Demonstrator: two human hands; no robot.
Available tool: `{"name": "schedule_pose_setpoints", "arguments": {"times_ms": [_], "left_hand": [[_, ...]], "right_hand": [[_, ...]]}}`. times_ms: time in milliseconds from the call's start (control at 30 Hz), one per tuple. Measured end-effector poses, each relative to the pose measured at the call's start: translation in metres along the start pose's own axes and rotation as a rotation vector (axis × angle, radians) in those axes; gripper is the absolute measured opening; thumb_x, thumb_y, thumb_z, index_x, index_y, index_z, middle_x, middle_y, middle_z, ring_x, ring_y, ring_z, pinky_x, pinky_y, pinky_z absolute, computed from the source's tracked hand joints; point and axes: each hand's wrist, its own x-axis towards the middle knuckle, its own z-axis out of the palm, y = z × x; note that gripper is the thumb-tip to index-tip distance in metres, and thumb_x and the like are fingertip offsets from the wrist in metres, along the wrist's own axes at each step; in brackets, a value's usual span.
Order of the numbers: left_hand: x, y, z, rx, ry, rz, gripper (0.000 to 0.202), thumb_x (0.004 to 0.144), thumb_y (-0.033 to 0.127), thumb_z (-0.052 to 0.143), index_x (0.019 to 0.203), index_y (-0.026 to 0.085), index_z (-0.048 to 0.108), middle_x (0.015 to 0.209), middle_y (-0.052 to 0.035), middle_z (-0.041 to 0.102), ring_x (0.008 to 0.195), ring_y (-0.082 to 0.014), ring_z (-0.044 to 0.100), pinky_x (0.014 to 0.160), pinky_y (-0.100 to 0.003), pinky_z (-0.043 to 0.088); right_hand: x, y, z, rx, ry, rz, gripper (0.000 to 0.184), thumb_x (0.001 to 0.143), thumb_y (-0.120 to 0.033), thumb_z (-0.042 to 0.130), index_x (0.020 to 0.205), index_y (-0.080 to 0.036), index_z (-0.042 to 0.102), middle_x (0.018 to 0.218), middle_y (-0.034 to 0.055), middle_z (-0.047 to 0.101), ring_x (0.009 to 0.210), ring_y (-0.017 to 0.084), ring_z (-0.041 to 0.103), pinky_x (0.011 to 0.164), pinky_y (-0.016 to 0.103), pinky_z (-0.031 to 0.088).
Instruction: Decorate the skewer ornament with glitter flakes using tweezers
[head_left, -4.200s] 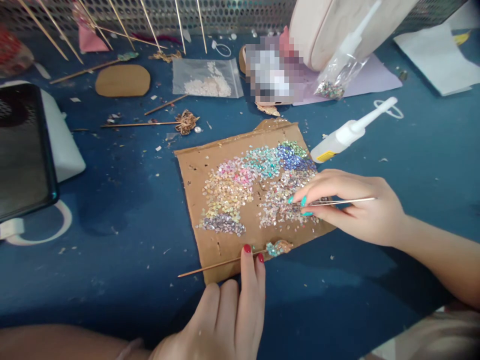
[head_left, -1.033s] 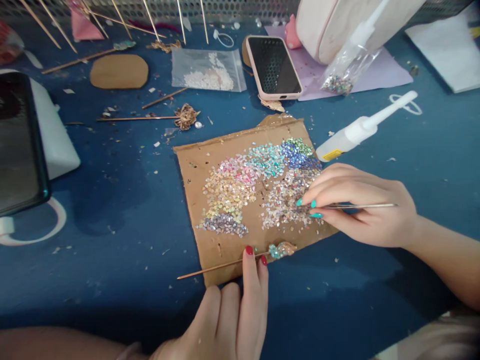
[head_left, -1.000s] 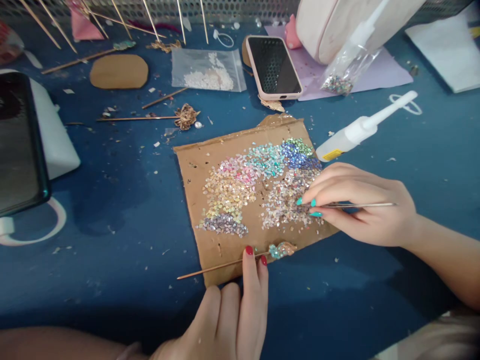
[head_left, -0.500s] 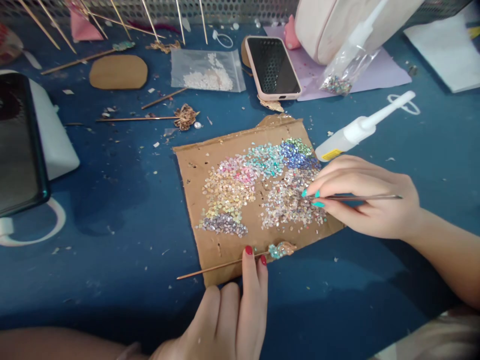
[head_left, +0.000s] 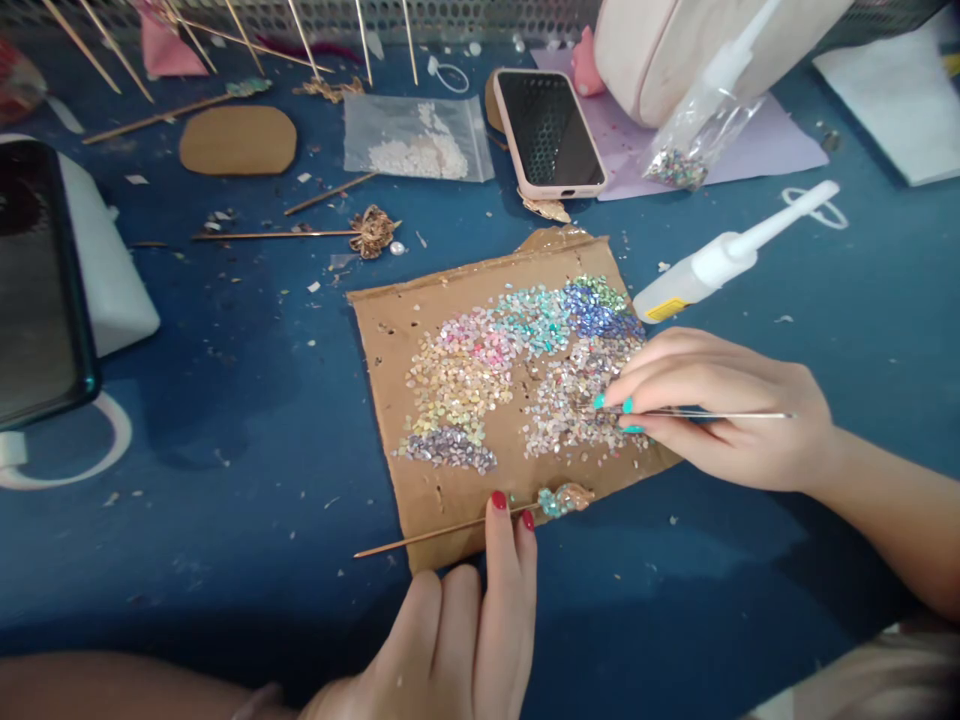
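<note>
While the left hand (head_left: 457, 640) pinches a stick (head_left: 420, 537) and the right hand (head_left: 731, 405) clamps tweezers (head_left: 739, 414), the yellow label (head_left: 667, 309) is illegible.

The cardboard (head_left: 382, 350) is lying on the surface (head_left: 247, 420), mostly beyond the left fingers (head_left: 502, 545), which are resting on the stick (head_left: 427, 537), its head (head_left: 566, 499) lying to their right. The chips (head_left: 457, 385) are lying over the cardboard beyond them. From between the right fingers (head_left: 667, 382), the tweezers (head_left: 720, 414) are extending leftward over the chips. The bottle (head_left: 690, 283) is lying just beyond the right fingers, the phone (head_left: 551, 130) and bag (head_left: 420, 150) farther, past the cardboard.
</note>
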Motion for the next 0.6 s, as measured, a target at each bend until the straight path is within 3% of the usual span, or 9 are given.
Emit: {"name": "schedule_pose_setpoints", "arguments": {"times_ms": [600], "left_hand": [[-0.0035, 0.003, 0.0016, -0.023, -0.029, -0.007, 0.056, 0.086, 0.027, 0.069, 0.139, 0.014, 0.055, 0.142, -0.022, 0.054, 0.075, -0.0161, 0.06, 0.061, -0.034, 0.053]], "right_hand": [[-0.0012, -0.0027, 0.0008, -0.027, 0.006, 0.056, 0.016, 0.092, -0.009, 0.063, 0.094, -0.025, 0.06, 0.084, 0.0042, 0.073, 0.079, 0.021, 0.071, 0.077, 0.039, 0.059]]}}
